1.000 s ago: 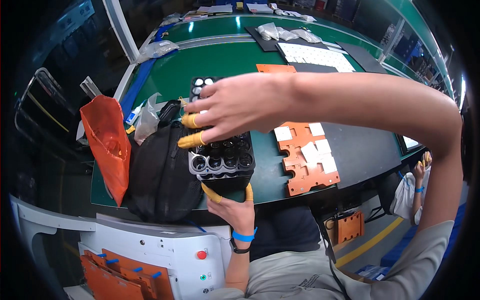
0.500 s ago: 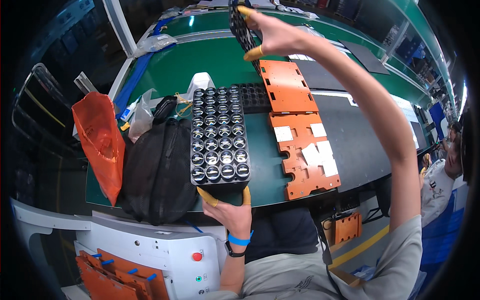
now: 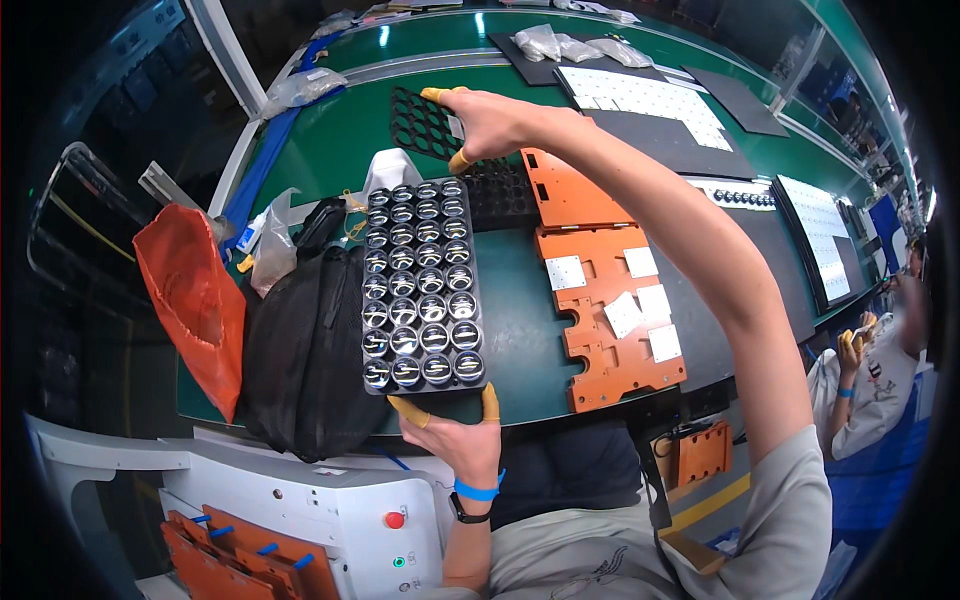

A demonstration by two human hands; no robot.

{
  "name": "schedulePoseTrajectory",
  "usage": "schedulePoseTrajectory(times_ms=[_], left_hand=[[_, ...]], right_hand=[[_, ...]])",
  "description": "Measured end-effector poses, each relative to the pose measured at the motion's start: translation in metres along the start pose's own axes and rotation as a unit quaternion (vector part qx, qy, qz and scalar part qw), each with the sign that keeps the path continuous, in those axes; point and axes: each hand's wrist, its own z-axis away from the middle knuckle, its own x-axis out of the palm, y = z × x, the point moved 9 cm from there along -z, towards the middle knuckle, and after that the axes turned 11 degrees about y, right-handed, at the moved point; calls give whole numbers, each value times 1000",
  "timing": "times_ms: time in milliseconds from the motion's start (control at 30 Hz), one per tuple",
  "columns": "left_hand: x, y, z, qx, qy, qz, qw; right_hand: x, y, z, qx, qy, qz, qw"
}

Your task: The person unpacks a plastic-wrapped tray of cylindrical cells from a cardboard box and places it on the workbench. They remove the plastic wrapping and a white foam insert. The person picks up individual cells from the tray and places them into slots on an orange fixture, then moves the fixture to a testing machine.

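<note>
A long black tray [image 3: 480,300] is filled with rows of round, shiny, lens-like parts [image 3: 433,280]. My left hand [image 3: 455,440], with yellow finger cots and a blue wrist strap, grips the tray's near end, thumb and a finger at its two corners. Beyond the tray's far end, my right hand [image 3: 480,125] holds a thin black sheet [image 3: 420,122] with rows of round holes, pinched at its right edge between yellow-covered fingertips. The sheet hangs tilted above the green bench. Below it lies another black tray [image 3: 500,195] with round pockets, partly hidden.
Orange fixture plates [image 3: 610,320] with white squares lie right of the tray. To its left are a black mesh bag [image 3: 310,350] and an orange bag [image 3: 190,300]. A white object [image 3: 390,168] stands behind. A co-worker's hand [image 3: 850,345] shows far right.
My right hand has come down and leftward with the holed sheet, which has turned to show its face. The filled tray has shifted slightly left and nearer, my left hand still on its end.
</note>
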Motion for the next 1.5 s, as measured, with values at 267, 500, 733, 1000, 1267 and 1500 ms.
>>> schedulePoseTrajectory(times_ms=[267, 500, 733, 1000, 1267, 1500], left_hand=[[1, -1, 1, -15, -5, -7, 1000], [1, -2, 2, -22, -9, -10, 1000], [2, -4, 2, -9, -7, -11, 1000], [3, -4, 3, -4, -9, -12, 1000], [4, -6, 7, 13, 5, -18, 1000], [-8, 3, 10, 30, -25, 53, 998]], right_hand=[[51, 22, 18, 91, -150, 85, 981], [68, 39, 43, 101, -233, 189, 949], [67, 49, 58, 121, -281, 281, 910], [60, 49, 72, 73, -230, 305, 921], [6, -25, 149, -123, 8, 228, 966], [-11, -7, 264, 51, -155, 40, 986]])
